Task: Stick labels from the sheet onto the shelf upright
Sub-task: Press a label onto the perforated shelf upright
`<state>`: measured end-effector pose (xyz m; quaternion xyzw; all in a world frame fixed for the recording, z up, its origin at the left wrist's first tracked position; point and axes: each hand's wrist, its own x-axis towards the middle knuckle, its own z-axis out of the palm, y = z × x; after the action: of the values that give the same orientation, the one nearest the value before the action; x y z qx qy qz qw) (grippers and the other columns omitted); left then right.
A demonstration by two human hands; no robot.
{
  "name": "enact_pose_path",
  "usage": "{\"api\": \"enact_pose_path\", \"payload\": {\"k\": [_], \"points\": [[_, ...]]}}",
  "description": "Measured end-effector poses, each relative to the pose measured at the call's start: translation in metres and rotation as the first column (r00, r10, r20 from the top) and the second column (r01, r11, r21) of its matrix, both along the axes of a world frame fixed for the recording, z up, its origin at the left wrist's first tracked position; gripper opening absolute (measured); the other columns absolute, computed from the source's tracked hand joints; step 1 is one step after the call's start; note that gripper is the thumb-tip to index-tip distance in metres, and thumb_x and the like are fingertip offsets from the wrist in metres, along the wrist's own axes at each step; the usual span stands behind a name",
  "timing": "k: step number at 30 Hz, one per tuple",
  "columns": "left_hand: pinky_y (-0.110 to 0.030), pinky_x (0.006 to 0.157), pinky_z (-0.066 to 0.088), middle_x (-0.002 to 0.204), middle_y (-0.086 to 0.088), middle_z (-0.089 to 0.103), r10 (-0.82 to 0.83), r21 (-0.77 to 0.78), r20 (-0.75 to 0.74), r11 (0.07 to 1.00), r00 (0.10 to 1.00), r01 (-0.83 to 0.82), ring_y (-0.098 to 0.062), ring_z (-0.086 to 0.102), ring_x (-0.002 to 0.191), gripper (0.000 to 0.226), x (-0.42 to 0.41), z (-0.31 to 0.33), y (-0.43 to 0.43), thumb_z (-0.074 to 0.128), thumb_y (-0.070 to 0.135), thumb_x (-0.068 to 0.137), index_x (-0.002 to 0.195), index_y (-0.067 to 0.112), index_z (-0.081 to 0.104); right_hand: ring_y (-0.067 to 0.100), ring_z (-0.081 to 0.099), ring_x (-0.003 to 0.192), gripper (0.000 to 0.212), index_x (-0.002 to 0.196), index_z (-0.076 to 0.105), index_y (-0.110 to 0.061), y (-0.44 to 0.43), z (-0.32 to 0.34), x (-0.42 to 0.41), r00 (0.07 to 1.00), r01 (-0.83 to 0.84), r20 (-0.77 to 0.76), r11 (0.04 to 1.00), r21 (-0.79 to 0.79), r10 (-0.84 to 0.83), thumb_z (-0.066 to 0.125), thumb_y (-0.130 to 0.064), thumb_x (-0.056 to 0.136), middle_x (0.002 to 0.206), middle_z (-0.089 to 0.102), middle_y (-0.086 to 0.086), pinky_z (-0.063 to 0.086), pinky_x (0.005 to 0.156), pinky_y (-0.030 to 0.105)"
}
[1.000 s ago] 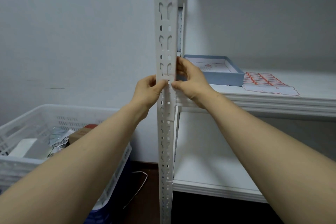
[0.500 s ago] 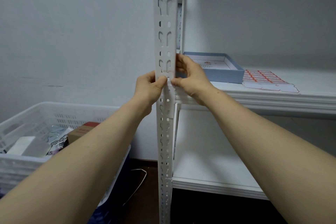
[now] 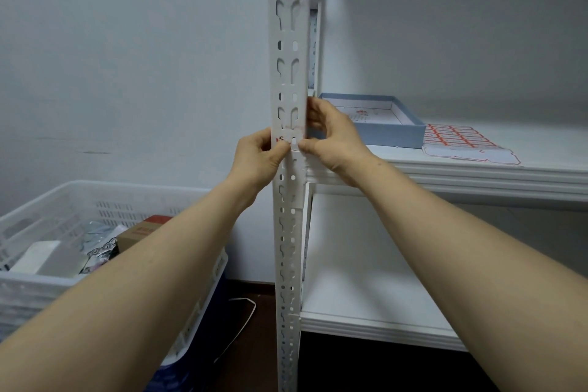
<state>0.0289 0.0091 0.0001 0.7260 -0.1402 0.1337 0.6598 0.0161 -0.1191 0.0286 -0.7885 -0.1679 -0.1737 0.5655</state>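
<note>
We count one label [image 3: 287,139], white with red print, lying across the front face of the one shelf upright [image 3: 289,73]. Two hands, the left hand [image 3: 257,158] and the right hand [image 3: 334,137], both pinch it there, thumbs on the front, fingers curled at the edges. Right of the upright lie one label sheet [image 3: 461,143] and one blue box [image 3: 386,134]. Left of it stands one white crate [image 3: 57,200].

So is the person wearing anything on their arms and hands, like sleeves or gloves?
No. The left forearm and right forearm are bare right to the picture's edge, with no sleeves showing. The left hand and right hand wear no gloves, and no ring, watch or bracelet shows on the sides we can see.
</note>
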Motion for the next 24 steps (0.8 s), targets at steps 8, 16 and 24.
{"api": "enact_pose_path", "payload": {"k": [8,16,24], "points": [[-0.032,0.083,0.053,0.088,-0.005,0.070,0.076,0.098,0.076,0.992,0.994,-0.083,-0.014,0.061,0.078,0.015,0.0021,-0.0003,0.0020,0.062,0.010,0.086,0.090,0.023,0.069,0.005,0.048,0.110,0.070,0.139,0.037,-0.009,-0.0007,0.0003,0.0014,1.000,-0.005,0.001,1.000,-0.003,0.005,0.061,0.015,0.077,0.130,0.054,0.005,0.046,0.069,0.001],[-0.027,0.073,0.050,0.081,-0.003,0.067,0.083,0.193,0.092,0.976,0.992,-0.100,-0.013,0.056,0.071,0.015,0.0076,0.0003,0.0040,0.059,0.010,0.087,0.097,0.009,0.071,0.005,0.047,0.111,0.070,0.139,0.037,-0.009,-0.0011,0.0001,0.0004,1.000,-0.014,-0.006,1.000,0.002,0.014,0.061,0.014,0.078,0.133,0.053,0.006,0.045,0.069,-0.001],[-0.028,0.056,0.037,0.058,0.004,0.049,0.200,0.317,0.164,0.917,0.966,-0.244,-0.016,0.040,0.060,0.024,0.0078,0.0016,-0.0023,0.055,0.028,0.072,0.074,0.006,0.064,0.005,0.048,0.108,0.068,0.138,0.037,-0.005,0.0001,0.0009,-0.0018,1.000,-0.023,0.005,0.999,0.024,0.023,0.057,0.018,0.077,0.132,0.053,0.008,0.044,0.068,-0.002]]}}
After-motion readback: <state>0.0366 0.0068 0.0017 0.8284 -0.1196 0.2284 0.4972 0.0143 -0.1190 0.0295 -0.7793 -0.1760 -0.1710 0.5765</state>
